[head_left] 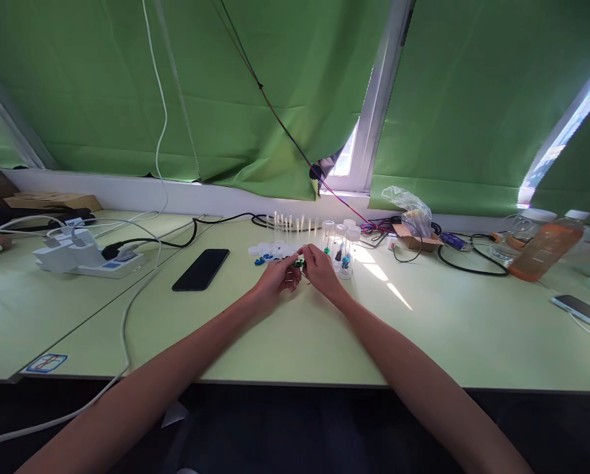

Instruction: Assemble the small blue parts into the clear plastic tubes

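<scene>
One small green piece (pixel 299 263) pinched between the fingertips of left hand (pixel 278 275) and right hand (pixel 321 266), both close together above the table (pixel 374 342), straight ahead at twelve o'clock. Held low and between bunched fingers, probably for steadiness with something so small. Left forearm (pixel 191 349) angled in from seven o'clock, right forearm (pixel 398 345) from five, perhaps for an even grip from both sides. Thin clear tubes (pixel 303 227) in an upright row at twelve o'clock from the hands; thick clear tubes (pixel 327 232) at two o'clock, just beside right hand, seemingly set close for short reaches. White caps (pixel 265 249) and blue bits (pixel 259 261) at ten o'clock, just beyond left hand, likely gathered there for the same reason. Phone (pixel 201 270) flat at nine o'clock, apart from the small things, maybe for elbow room. Hard to make out: the green piece, mostly covered by fingers, exact shape impossible to tell; lower ends of the thin tubes, partly lost behind caps and fingers; green, dark and blue contents (pixel 345 262) of the thick tubes, too small for naming. Second phone (pixel 584 313) near three o'clock, cut off by the right edge.
</scene>
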A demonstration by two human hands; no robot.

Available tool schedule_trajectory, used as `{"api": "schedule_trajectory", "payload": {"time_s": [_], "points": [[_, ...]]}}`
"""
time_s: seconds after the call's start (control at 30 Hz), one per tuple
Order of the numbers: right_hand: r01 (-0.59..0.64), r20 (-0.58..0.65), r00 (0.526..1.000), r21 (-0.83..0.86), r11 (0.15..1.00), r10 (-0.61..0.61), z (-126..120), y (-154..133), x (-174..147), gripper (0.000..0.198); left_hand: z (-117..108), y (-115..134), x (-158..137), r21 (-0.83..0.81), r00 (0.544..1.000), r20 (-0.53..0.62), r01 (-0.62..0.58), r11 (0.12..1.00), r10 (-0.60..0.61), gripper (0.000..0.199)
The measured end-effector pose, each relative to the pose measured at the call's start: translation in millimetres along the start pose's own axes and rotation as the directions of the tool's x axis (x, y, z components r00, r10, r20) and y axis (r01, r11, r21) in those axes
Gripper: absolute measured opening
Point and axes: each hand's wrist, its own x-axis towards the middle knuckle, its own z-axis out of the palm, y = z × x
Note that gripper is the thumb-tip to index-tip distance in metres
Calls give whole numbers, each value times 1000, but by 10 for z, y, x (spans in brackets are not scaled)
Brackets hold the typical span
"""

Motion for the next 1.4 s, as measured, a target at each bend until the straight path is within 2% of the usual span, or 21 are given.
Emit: {"api": "schedule_trajectory", "payload": {"time_s": [0.1, 0.27, 0.57, 0.9, 1.07, 1.23, 1.4], "points": [[-3, 21, 1000, 11, 1000, 3, -8, -31, -18, 37, -18, 2, 15, -53, 998, -50, -27, 998, 24, 30], [59, 32, 998, 13, 998, -59, -14, -51, -31, 31, -47, 24, 24, -86, 995, -101, -27, 996, 18, 30], [87, 56, 995, -18, 996, -86, 1, -31, -29, 28, -2, 14, 14, -66, 997, -71, -22, 998, 17, 27], [52, 11, 999, -51, 997, -51, 2, -1, -12, 31, -7, -7, -9, 16, 1000, -10, 0, 1000, 0, 36], [44, -9, 999, -58, 997, -45, 4, 4, -7, 33, -1, -14, -5, 6, 1000, 3, 5, 1000, -5, 36], [45, 3, 999, -67, 997, -45, -5, -23, -29, 32, -1, 6, -2, -11, 999, -34, -12, 1000, 12, 33], [144, 16, 989, -62, 988, -144, 6, -17, -32, 25, -7, 34, -8, -58, 994, -106, -26, 998, 20, 32]]}}
